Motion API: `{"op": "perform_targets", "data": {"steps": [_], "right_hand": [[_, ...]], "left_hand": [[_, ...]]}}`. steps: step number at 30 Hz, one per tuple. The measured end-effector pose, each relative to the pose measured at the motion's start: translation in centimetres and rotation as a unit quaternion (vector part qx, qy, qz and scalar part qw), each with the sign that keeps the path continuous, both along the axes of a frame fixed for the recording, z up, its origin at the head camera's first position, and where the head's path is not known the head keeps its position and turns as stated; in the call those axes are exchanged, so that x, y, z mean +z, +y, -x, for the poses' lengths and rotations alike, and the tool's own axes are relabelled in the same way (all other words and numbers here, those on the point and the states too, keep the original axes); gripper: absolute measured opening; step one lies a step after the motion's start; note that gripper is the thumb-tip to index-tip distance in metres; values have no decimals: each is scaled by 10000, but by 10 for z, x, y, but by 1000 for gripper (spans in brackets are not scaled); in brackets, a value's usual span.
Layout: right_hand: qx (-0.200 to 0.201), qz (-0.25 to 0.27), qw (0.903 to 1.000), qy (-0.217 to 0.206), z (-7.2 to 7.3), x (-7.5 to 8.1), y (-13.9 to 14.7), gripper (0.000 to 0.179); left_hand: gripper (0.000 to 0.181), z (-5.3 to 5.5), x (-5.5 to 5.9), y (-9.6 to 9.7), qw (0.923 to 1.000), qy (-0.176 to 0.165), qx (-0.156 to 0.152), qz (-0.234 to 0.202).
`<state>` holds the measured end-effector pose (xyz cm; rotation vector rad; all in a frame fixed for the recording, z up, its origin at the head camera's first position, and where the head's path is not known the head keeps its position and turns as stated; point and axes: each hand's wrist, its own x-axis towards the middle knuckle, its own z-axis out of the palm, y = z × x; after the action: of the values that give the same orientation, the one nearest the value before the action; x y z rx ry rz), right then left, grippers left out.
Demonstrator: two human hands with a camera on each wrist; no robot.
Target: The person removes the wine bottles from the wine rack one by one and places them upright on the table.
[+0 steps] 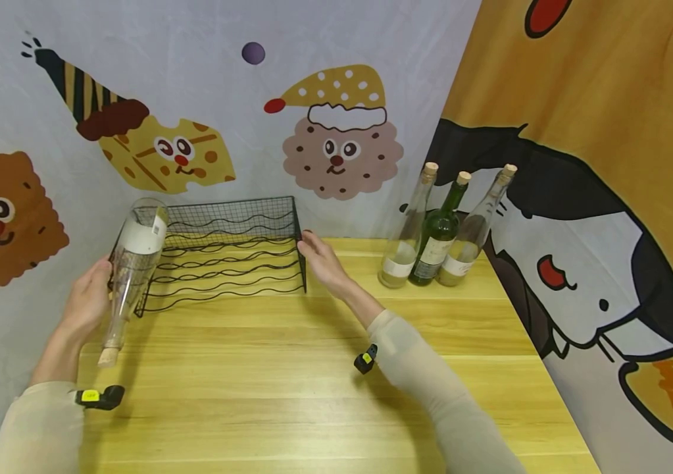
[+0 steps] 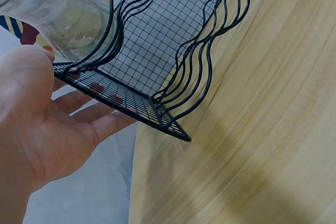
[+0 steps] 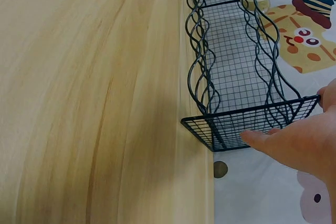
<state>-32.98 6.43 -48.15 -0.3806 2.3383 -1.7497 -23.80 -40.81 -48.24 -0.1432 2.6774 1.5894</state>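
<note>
A black wire wine rack with wavy rails and mesh sides stands on the table against the back cloth. On its left end lies a clear corked bottle with a white label, its neck pointing toward me. In the left wrist view the bottle's base rests on the upper rails. My left hand lies against the rack's left mesh side, fingers extended along its outer face. At the opposite end, my right hand touches the right mesh side; its thumb lies straight on the mesh.
Three corked bottles stand together on the right: a clear one, a green one and another clear one. Wooden table spreads in front of the rack. Cartoon-printed cloth hangs behind and at the right.
</note>
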Motion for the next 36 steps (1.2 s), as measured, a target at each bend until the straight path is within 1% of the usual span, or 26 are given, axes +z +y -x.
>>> {"op": "perform_targets", "data": {"steps": [14, 21, 27, 33, 36], "right_hand": [[35, 740, 9967, -347, -1, -6, 0, 64], [29, 842, 9958, -366, -1, -6, 0, 64], [58, 835, 9958, -362, 0, -7, -1, 64], [41, 786, 9963, -347, 0, -7, -1, 63], [44, 754, 9965, -361, -1, -7, 0, 64]], "left_hand": [[76, 2, -1, -1, 10000, 2, -25, -78], [75, 2, -2, -2, 9999, -9, -26, -159], [76, 1, -2, -2, 9999, -29, -6, -109], [76, -1, -3, -3, 9997, -61, 128, -176], [73, -2, -3, -2, 9997, 84, 224, -78]]}}
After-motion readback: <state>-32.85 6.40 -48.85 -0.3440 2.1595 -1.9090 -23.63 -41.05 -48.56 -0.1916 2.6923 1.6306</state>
